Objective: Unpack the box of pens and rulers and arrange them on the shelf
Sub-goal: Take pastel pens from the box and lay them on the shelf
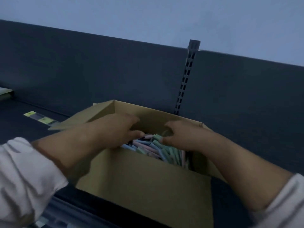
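Reaching into the cardboard box [143, 178], left hand [115, 130] and right hand [179, 137] curl over pastel pens [156, 148], grasp unclear; next likely lifts a bundle toward the shelf [19, 124] at nine o'clock.

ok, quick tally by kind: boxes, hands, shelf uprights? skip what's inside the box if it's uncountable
Cardboard box: 1
Hands: 2 (left hand, right hand)
Slotted upright: 1
Total: 4
Pens in the box: blurred heap, not countable.
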A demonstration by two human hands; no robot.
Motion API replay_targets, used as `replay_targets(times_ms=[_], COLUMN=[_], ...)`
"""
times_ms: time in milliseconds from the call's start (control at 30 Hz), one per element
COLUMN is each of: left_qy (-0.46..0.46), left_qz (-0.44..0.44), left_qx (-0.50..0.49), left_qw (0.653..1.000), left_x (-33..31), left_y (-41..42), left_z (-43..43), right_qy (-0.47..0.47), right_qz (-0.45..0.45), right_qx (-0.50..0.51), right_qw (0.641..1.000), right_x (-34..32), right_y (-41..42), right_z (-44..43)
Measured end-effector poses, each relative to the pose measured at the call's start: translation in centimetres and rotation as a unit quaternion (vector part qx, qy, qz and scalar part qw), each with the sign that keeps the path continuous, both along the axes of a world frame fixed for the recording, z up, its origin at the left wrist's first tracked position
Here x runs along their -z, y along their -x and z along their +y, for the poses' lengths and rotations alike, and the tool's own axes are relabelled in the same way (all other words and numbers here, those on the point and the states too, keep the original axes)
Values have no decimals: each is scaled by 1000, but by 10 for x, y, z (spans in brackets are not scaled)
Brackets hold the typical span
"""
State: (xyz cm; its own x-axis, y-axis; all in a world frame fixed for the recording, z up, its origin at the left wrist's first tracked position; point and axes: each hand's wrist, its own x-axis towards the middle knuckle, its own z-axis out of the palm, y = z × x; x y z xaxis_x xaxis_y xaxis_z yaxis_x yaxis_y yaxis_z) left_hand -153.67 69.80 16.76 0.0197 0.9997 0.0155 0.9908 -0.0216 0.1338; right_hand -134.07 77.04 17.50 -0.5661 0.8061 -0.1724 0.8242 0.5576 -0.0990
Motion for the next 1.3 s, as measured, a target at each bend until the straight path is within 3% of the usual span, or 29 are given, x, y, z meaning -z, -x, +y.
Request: replay_targets(times_ms=[100,200,267,400,567,667,900,1033,1100,1200,1300], left_qy=[52,105,131,154,186,211,230,209,213,252,273], left_qz=[-4,-6,-12,-22,-54,-73,-104,-219,-259,-127,-67], left_qx=[52,97,128,166,166,165,172,164,152,139,160], left_qw=[997,990,983,974,967,961,952,939,930,949,946], left_x=[7,10,14,25,40,41,42,41,42,46,49], left_y=[12,11,8,10,17,16,12,10,12,14,7], left_z=[19,38,50,70,85,87,94,103,106,106,102], right_qy=[92,144,171,183,180,172,235,189,178,217,230], right_qz=[-131,-262,-263,-139,-110,-38,192,255,337,498,529], right_qx=[63,29,20,61,66,86,168,210,248,288,278], right_qw=[985,954,949,971,975,981,938,925,891,789,768], right_x=[9,21,28,39,48,42,37,34,32,30,30], right_y=[15,27,31,22,21,18,9,0,-3,-5,-4], right_z=[4,2,1,8,11,15,22,27,30,33,33])
